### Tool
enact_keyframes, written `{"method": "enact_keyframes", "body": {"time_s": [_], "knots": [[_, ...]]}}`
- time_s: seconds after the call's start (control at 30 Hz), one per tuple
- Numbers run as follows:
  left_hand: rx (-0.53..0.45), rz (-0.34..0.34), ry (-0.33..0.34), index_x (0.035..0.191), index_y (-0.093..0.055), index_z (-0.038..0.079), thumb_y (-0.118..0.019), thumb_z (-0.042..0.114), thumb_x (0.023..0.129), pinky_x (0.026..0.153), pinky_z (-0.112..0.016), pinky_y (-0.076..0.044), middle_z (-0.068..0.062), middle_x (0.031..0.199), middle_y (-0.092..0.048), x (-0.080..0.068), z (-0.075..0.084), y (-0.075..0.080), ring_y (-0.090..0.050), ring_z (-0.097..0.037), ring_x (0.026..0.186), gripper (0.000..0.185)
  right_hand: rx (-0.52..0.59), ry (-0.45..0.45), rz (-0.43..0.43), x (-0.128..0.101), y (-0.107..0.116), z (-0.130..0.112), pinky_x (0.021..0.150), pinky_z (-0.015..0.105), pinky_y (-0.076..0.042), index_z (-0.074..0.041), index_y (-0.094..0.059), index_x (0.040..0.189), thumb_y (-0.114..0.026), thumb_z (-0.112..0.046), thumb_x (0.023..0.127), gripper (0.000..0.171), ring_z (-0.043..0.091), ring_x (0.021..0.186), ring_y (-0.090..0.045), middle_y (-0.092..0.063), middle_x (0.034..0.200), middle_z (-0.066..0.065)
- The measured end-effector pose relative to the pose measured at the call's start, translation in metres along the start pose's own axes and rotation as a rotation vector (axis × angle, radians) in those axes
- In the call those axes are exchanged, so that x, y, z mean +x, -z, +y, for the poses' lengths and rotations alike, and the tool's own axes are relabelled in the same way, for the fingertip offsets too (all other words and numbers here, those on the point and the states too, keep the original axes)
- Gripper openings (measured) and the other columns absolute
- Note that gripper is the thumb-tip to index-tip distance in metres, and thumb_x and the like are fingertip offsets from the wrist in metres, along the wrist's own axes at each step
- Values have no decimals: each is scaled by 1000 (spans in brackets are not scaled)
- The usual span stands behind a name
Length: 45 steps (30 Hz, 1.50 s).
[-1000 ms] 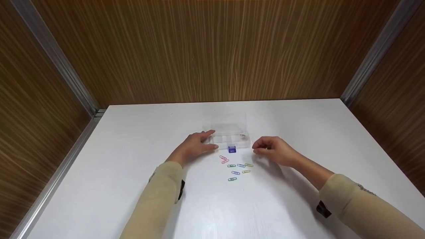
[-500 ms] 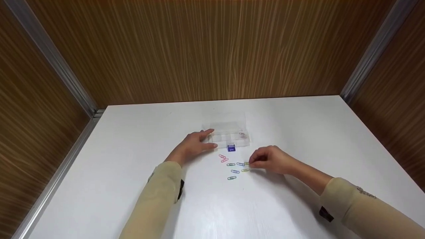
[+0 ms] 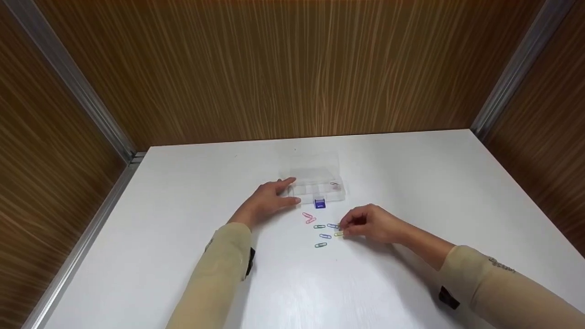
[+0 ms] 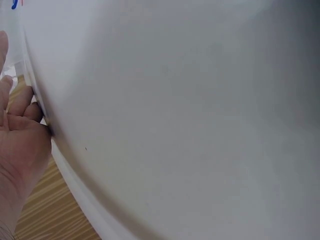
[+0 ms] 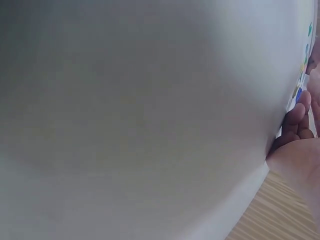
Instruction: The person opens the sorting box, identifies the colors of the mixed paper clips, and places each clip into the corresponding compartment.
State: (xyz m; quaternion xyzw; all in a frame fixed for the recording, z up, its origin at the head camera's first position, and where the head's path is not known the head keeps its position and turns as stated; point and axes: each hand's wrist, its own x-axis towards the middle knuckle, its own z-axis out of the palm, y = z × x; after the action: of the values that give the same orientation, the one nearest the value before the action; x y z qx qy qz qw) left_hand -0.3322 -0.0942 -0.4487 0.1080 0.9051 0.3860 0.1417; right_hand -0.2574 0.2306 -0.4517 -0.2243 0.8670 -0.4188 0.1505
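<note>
A person in tan long sleeves sits at a white table [image 3: 183,256], both forearms stretched forward over it.

Nearest the viewer, the right hand [image 3: 372,224] rests low on the tabletop with its fingers curled inward. Its fingertips meet at a yellow paper clip [image 3: 338,234] lying on the table at the hand's left edge. The fingers appear to pinch this clip, though the contact is too small to see clearly. Just beyond those fingertips lies a blue paper clip [image 3: 332,225], close against the hand.

Further to the left of the right hand, several more clips lie loose and flat on the table: a second blue clip [image 3: 325,236], a green clip [image 3: 321,245] slightly nearer the viewer, another green clip [image 3: 319,226], and a pair of pink clips [image 3: 309,218] at the far side of the scatter.

The left hand [image 3: 267,201] lies across from the scatter, palm down with fingers straight and relaxed. Its fingertips touch the left end of a clear plastic box [image 3: 315,186], steadying it. The box is shallow, divided into compartments, and its lid stands open behind it. A blue latch [image 3: 319,203] sits on the box's near edge, and one small clip [image 3: 335,185] lies in the right-hand compartment.

Wood-grain walls [image 3: 292,68] rise behind the table.

The wrist views show mostly blurred white tabletop.
</note>
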Motion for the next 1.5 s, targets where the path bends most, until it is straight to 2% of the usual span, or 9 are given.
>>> {"method": "enact_keyframes", "body": {"time_s": [0.2, 0.4, 0.77, 0.97, 1.23, 1.5], "knots": [[27, 5, -34, 163, -43, 41, -76, 54, 95, 129, -48, -18, 1, 170, -38, 0, 0, 1, -25, -25, 160, 76, 8, -13, 10, 0, 0, -1, 74, 21, -46, -16, -83, 105, -84, -15, 93, 12, 22, 91, -59, -74, 99, 0], [31, 3, -6, 162, -43, 45, -76, 56, 95, 129, -49, -18, 3, 170, -36, 0, -1, 1, -23, -24, 161, 75, -6, -24, 10, 1, -3, 0, 74, 22, -46, -17, -83, 105, -84, -15, 93, 12, 22, 91, -58, -71, 96, 0], [-15, 4, -21, 161, -46, 42, -78, 54, 94, 129, -47, -19, 0, 170, -38, -2, -1, 1, -24, -25, 161, 75, -31, -22, 20, 0, -5, -4, 72, 22, -45, -17, -84, 103, -84, -16, 92, 11, 19, 86, -57, -68, 91, -1], [5, 6, -41, 162, -45, 40, -76, 55, 95, 129, -47, -18, 0, 169, -39, -1, -2, 2, -25, -25, 160, 75, -47, -20, 19, 1, -5, -4, 73, 23, -45, -18, -84, 103, -84, -16, 93, 11, 20, 88, -57, -69, 92, -2], [-3, -2, -8, 161, -44, 45, -76, 55, 95, 129, -49, -19, 1, 170, -37, -1, -2, 3, -24, -25, 161, 74, -63, -18, 25, 3, -5, -4, 75, 24, -46, -19, -84, 101, -85, -16, 92, 10, 20, 90, -57, -69, 93, -3], [11, -2, -32, 163, -43, 40, -76, 54, 95, 129, -47, -19, 1, 170, -37, -3, 0, 3, -25, -24, 160, 76, -90, -34, 33, 2, -6, -5, 77, 25, -47, -22, -85, 101, -86, -16, 92, 11, 20, 91, -58, -71, 96, -5]]}}
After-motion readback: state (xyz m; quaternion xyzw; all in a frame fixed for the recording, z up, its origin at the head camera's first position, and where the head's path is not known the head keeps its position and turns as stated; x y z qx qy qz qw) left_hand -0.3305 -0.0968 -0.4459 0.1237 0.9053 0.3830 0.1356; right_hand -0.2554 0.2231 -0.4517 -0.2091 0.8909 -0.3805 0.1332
